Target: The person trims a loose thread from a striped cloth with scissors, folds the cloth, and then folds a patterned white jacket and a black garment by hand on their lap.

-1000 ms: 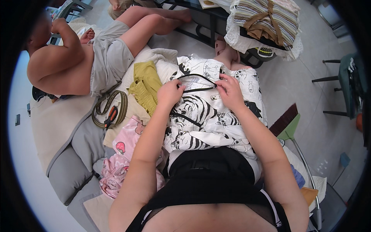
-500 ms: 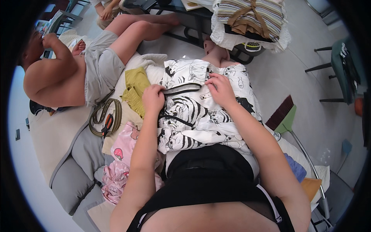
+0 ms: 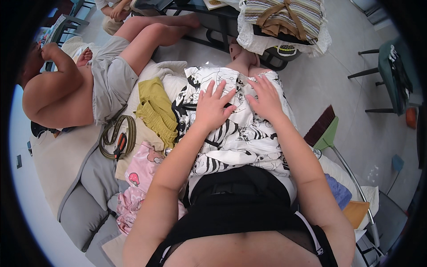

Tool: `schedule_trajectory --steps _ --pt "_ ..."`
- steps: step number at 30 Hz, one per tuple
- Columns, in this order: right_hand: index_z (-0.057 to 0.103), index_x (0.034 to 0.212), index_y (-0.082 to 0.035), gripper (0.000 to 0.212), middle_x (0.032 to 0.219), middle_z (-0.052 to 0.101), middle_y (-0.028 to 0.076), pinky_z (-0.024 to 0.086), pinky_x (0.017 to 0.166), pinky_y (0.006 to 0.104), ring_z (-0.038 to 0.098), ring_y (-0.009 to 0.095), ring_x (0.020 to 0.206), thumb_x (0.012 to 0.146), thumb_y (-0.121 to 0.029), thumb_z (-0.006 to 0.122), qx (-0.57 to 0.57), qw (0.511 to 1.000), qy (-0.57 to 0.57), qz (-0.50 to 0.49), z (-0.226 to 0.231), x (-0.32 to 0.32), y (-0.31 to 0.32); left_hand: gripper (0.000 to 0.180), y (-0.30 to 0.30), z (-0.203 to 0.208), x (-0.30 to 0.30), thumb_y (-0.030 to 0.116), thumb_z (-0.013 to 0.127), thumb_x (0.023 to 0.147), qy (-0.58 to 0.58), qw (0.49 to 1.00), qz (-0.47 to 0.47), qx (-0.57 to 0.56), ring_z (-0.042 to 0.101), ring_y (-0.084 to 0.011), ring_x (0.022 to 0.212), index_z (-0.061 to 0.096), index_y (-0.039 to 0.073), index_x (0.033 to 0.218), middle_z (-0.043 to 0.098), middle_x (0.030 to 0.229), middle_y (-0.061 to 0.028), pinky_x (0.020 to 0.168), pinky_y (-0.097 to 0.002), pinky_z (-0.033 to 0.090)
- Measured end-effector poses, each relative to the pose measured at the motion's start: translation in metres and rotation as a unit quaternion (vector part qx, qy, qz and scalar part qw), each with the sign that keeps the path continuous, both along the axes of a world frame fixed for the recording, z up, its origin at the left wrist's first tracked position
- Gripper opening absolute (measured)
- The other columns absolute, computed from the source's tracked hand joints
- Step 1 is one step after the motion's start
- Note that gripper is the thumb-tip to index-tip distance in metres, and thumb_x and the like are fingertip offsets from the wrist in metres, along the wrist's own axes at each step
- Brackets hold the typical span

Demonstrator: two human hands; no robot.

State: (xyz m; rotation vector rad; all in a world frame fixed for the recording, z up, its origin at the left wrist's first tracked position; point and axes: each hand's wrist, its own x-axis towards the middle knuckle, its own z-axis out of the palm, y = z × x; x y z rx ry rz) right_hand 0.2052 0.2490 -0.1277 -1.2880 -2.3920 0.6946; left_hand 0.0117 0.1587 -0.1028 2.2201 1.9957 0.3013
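Note:
Across my lap lies a white garment [image 3: 227, 161] printed with black cats and stripes, with dark trim showing near its middle. Part of it is folded over at the far side. My left hand [image 3: 215, 107] rests flat on the cloth, its fingers spread toward the folded part. To the right of it, my right hand [image 3: 266, 99] is also laid on the fabric with fingers apart. Neither hand grips anything. The cloth beneath both palms is hidden.
Left of my lap lie olive-yellow clothing [image 3: 154, 111], pink printed cloth [image 3: 143, 171], a coiled belt [image 3: 105, 140] and an orange-black tool [image 3: 120, 144]. A person [image 3: 62, 95] reclines at far left. Folded clothes [image 3: 284, 22] sit ahead; a broom [image 3: 328, 139] leans at right.
My left hand has let go of the dark-trimmed edge and moved right onto the cloth. My right hand's fingers have opened and spread. The garment's left part has shifted.

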Motion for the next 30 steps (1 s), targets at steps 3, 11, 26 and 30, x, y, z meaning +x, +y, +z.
schedule_trajectory --steps 3,11,26,30 --pt "0.058 0.128 -0.017 0.045 0.146 0.041 0.007 0.022 0.115 0.0433 0.026 0.029 0.142 0.086 -0.034 0.060 0.004 0.992 -0.123 0.010 -0.007 0.020 0.016 0.054 -0.005 0.006 0.000 0.043 0.060 0.087 -0.042 0.997 0.034 -0.051 0.030 -0.0417 0.136 0.051 0.024 0.137 0.037 0.148 -0.0122 0.103 -0.0611 0.032" --pt "0.053 0.134 -0.013 0.051 0.149 0.037 0.014 0.030 0.111 0.0415 0.034 0.037 0.137 0.087 -0.030 0.063 -0.045 0.995 0.060 -0.063 -0.053 0.043 0.048 0.027 -0.001 0.016 -0.025 0.020 0.053 0.093 -0.331 0.935 0.096 -0.085 0.058 -0.0276 0.114 0.067 0.009 0.114 0.065 0.118 -0.0134 0.097 -0.0378 0.044" --pt "0.040 0.142 -0.008 0.069 0.139 0.050 0.013 0.046 0.091 0.0313 0.050 0.018 0.124 0.075 0.004 0.052 -0.280 0.945 0.158 -0.065 -0.098 0.100 0.127 0.056 0.113 -0.040 -0.116 0.006 0.054 0.073 -0.027 0.991 0.008 -0.129 0.056 -0.0341 0.113 0.056 0.012 0.128 0.063 0.117 -0.0170 0.097 -0.0398 0.044" --pt "0.052 0.133 -0.006 0.058 0.123 0.061 0.011 0.048 0.086 0.0306 0.059 0.018 0.109 0.075 0.002 0.054 -0.400 0.899 0.146 -0.103 -0.094 0.087 0.122 0.041 0.117 -0.016 -0.108 0.011 0.056 0.076 0.020 0.968 0.031 -0.250 0.060 -0.0344 0.103 0.062 0.014 0.117 0.065 0.110 -0.0149 0.088 -0.0424 0.048"
